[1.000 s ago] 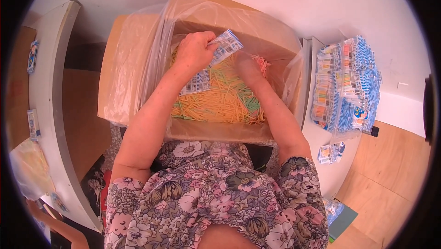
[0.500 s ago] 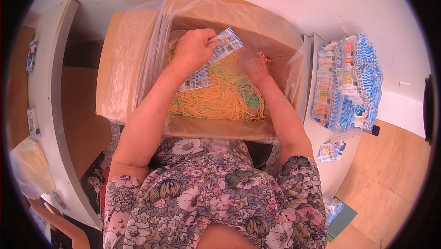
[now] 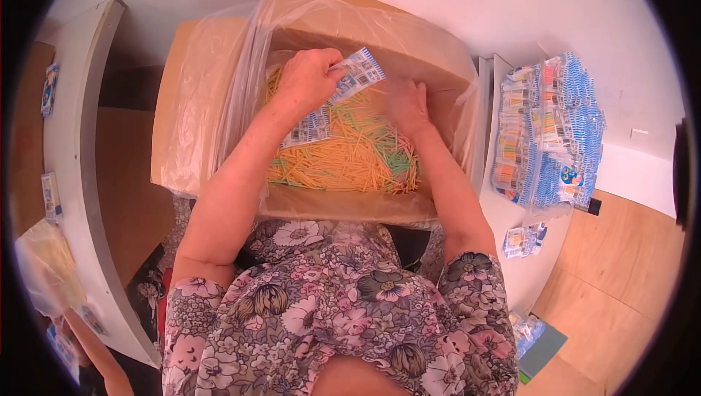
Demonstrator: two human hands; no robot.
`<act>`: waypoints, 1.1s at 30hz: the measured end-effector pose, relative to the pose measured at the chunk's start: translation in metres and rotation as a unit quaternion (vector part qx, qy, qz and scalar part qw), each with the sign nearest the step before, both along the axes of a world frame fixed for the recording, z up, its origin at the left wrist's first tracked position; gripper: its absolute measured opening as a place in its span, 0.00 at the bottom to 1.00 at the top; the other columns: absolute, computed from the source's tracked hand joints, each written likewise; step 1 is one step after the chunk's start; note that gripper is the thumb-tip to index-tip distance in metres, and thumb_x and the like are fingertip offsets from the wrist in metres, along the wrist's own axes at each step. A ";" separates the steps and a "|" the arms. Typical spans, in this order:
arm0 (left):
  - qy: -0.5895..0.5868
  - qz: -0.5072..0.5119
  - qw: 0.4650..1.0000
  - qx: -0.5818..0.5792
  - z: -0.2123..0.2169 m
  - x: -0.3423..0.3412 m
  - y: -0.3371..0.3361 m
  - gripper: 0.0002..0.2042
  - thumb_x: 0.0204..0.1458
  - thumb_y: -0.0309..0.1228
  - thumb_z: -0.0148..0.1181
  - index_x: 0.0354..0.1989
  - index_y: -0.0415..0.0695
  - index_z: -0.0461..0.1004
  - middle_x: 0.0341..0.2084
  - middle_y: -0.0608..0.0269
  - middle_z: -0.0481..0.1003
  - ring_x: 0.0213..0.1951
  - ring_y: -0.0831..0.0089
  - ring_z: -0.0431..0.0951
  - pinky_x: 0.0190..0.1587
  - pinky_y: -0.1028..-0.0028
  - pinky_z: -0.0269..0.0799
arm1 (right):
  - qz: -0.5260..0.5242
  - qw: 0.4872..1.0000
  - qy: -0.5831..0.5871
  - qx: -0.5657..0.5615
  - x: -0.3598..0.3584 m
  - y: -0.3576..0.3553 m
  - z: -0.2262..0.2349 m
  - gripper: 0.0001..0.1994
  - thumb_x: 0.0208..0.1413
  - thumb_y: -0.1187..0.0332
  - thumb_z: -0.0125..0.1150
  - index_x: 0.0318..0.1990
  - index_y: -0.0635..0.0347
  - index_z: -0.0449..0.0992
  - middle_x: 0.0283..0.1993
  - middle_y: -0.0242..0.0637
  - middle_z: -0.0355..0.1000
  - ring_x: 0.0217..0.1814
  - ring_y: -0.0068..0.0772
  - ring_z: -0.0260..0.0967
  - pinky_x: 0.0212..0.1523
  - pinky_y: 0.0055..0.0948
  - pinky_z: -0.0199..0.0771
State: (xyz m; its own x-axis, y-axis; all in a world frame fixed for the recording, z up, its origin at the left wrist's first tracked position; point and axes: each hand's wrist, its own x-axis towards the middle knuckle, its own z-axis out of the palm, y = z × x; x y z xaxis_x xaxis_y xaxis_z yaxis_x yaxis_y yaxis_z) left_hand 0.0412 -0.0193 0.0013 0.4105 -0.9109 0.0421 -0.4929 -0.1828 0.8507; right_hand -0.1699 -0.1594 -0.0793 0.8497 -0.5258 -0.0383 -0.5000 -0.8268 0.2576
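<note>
Both of our hands were down inside the cardboard box (image 3: 409, 53), which stood straight ahead of us with a clear plastic liner (image 3: 219, 82) billowing over its far and left walls. Our left hand (image 3: 307, 78) was curled shut, thumb and fingers pinching the upper end of a flat packet strip (image 3: 336, 100) with pale blue and white printed panels; the strip hung slanting from the hand toward the near left, over the contents. Our right hand (image 3: 407, 104) lay half open, fingers spread loosely and pressed down onto the loose sticks (image 3: 358, 159); we could not tell whether it gripped any of them. Those sticks were thin, straight and matt, mostly orange and yellow with some green, heaped in a tangle across the bottom of the box. The liner was glossy and wrinkled, and it veiled the left part of the heap.

To the right, on a white table (image 3: 511, 213), lay a stack of filled packets (image 3: 548, 133) in clear wrap with blue edging, and a few small ones (image 3: 522, 239) sat nearer to us. Our flowered sleeves covered the near rim of the box.
</note>
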 end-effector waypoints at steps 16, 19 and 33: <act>0.046 0.008 0.999 -0.007 0.008 0.001 0.002 0.06 0.47 0.28 0.58 0.27 0.37 0.72 0.16 0.54 0.71 0.19 0.69 0.69 0.25 0.70 0.63 | -0.181 0.904 -0.107 0.373 -0.015 0.014 0.015 0.14 0.57 0.66 0.44 0.42 0.66 0.71 0.39 0.52 0.72 0.42 0.45 0.71 0.45 0.38 0.68; 0.039 0.013 0.999 -0.011 0.007 0.001 0.004 0.06 0.47 0.28 0.58 0.27 0.38 0.73 0.17 0.55 0.71 0.19 0.69 0.69 0.26 0.70 0.64 | -0.145 0.936 -0.033 0.319 -0.010 0.018 0.008 0.14 0.56 0.65 0.45 0.42 0.65 0.72 0.39 0.51 0.72 0.43 0.45 0.71 0.45 0.38 0.68; 0.042 0.003 0.999 -0.012 0.005 0.002 0.005 0.06 0.47 0.28 0.58 0.27 0.37 0.73 0.17 0.54 0.72 0.19 0.68 0.69 0.26 0.70 0.64 | -0.094 0.950 -0.003 0.299 -0.016 0.008 0.019 0.13 0.52 0.70 0.47 0.43 0.64 0.72 0.38 0.51 0.72 0.41 0.53 0.71 0.43 0.43 0.70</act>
State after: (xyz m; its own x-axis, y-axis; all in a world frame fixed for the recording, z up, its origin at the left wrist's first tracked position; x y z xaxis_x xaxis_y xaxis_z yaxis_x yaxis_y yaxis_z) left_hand 0.0431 -0.0139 0.0059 0.4185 -0.9077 0.0291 -0.4185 -0.1643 0.8932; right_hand -0.1860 -0.1517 -0.0602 0.7435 -0.5546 -0.3737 -0.6538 -0.7202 -0.2322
